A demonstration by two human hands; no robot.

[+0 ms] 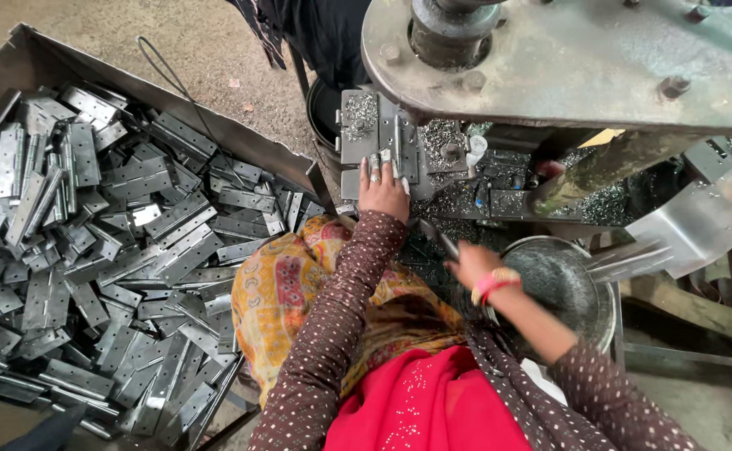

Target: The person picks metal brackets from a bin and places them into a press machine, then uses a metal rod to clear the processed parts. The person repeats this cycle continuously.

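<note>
The step in hand looks like seating a hinge on the press bed under the machine head. The left hand lies flat, fingers spread, pressing the hinge. The right hand, blurred, grips a thin metal piece near the round pan; next calls for steady alignment

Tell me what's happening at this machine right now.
A person sits at a heavy metal press. Their left hand rests flat on a metal hinge lying on the press bed beneath the head. Their right hand, blurred, is low beside a round metal bowl and seems to grip a thin metal piece; what it is cannot be told. On their left, a large tray is heaped with flat grey hinges. Metal shavings litter the bed.
</note>
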